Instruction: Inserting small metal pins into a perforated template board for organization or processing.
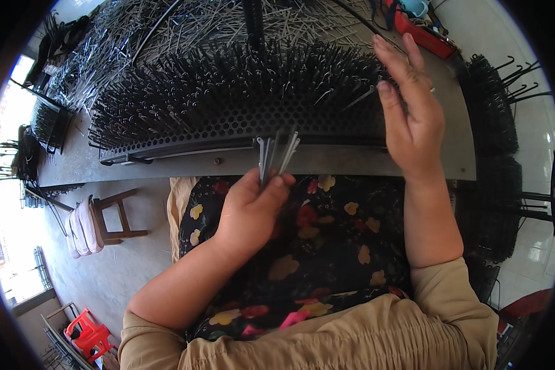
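Observation:
My left hand (253,206) is closed around a small bunch of thin metal strips (277,154), just in front of the rack's near edge. The strips fan upward, and their tips look rounded with small holes. My right hand (413,111) is raised over the right end of the rack, fingers stretched and thumb apart, and I see nothing in it. A long black perforated rack (228,126) spans the table, with a dense crowd of dark hooked metal pieces (216,80) standing in its holes. One lighter strip (361,97) leans out near my right thumb.
Behind the rack, loose metal strips (197,31) lie heaped on the grey table (351,161). A red container (422,34) sits at the far right. More hooked racks (493,111) stand beyond the right edge. On the left floor are a wooden stool (120,216) and a red plastic stool (89,336).

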Motion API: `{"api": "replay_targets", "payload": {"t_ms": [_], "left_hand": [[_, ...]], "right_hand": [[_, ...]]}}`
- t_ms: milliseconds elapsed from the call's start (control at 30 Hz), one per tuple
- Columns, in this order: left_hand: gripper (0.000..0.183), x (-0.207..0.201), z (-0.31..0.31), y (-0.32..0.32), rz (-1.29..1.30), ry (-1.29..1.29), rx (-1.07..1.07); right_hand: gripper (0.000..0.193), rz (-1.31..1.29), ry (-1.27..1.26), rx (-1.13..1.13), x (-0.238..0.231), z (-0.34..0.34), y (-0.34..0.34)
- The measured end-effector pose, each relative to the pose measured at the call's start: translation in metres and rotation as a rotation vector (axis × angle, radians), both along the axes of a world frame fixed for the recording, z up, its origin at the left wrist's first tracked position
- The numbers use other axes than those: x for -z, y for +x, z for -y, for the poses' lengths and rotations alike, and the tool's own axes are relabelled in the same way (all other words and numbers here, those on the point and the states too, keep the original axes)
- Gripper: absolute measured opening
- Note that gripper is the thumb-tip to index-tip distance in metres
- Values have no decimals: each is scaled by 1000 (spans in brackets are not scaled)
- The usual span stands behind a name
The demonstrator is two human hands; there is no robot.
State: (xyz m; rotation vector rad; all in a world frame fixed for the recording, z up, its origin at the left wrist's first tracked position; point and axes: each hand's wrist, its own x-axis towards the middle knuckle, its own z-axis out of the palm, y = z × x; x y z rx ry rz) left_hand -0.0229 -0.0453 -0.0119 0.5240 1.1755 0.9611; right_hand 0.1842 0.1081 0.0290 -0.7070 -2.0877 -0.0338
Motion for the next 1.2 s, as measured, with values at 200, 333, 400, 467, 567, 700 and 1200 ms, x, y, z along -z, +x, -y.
{"api": "replay_targets", "payload": {"t_ms": [200, 333, 400, 467, 567, 700, 1200], "left_hand": [[12, 1, -3, 0, -30, 8, -61], [12, 1, -1, -3, 0, 24, -9], [12, -1, -1, -3, 18, 24, -9], [12, -4, -1, -2, -17, 5, -27], [12, 0, -1, -3, 23, 21, -21], [12, 0, -2, 0, -1, 32, -49], [11, 4, -1, -2, 25, 38, -204]], "right_hand": [[38, 109, 4, 29, 9, 6, -1], [35, 245, -46, 8, 4, 11, -1], [34, 298, -68, -12, 1, 16, -1], [32, 267, -118, -88, 1, 18, 2], [33, 232, -111, -99, 4, 17, 4], [34, 242, -111, -71, 3, 14, 0], [46, 245, -116, -42, 11, 17, -6]]}}
